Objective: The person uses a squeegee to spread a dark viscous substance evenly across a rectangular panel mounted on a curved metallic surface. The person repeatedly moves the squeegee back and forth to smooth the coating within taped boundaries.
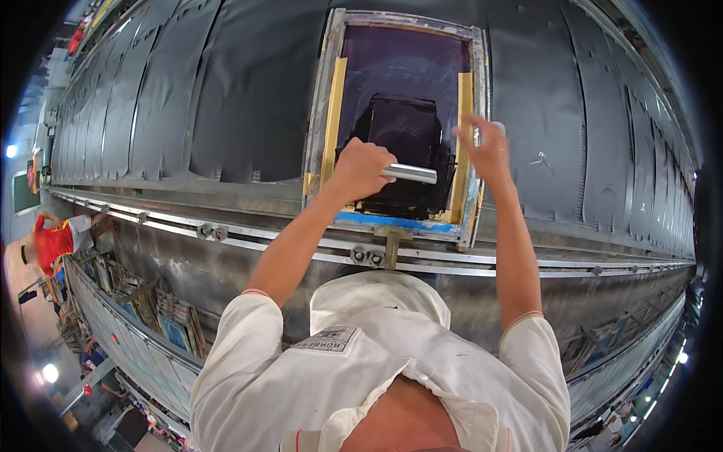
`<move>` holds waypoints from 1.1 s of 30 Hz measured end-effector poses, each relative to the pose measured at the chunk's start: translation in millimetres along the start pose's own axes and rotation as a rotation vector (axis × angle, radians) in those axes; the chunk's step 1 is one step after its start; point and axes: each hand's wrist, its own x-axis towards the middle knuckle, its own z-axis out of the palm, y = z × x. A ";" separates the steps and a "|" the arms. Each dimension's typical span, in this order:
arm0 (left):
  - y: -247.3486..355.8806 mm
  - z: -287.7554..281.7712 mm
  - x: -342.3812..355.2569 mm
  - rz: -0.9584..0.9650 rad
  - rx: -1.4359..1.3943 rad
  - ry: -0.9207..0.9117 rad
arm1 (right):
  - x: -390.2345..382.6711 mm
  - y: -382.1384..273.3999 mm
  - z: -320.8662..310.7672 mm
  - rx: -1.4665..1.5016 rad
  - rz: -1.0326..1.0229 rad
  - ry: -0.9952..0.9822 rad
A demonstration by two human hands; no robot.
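A screen-printing frame [331,45] with a purple mesh, yellow tape strips [335,113] and a blue lower band sits before me. Thick black ink [407,200] covers the lower mesh around a darker rectangle with a faint design. My left hand [360,167] grips a silver bar-shaped tool [414,174] lying crosswise over the ink. My right hand [486,151], slightly blurred, hovers by the frame's right side with its fingers loosely bent and apart. A small silver fitting [498,129] shows behind those fingers; whether they touch it is unclear.
Black sheeted panels [248,90] run along both sides of the long table. A metal rail [286,241] follows its near edge. Stacked frames [169,316] stand lower left, past my torso. A person in red [53,245] is at the far left, with others farther down.
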 end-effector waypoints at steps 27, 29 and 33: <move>39.3 55.5 -76.9 -0.060 0.022 0.490 | 1.5 54.2 -9.1 0.606 0.439 0.287; 21.5 38.9 -85.5 -0.102 0.071 0.453 | -5.3 44.5 21.3 0.652 0.424 0.288; 16.2 19.6 -107.3 -0.176 0.230 0.373 | -15.8 27.0 45.7 0.670 0.420 0.282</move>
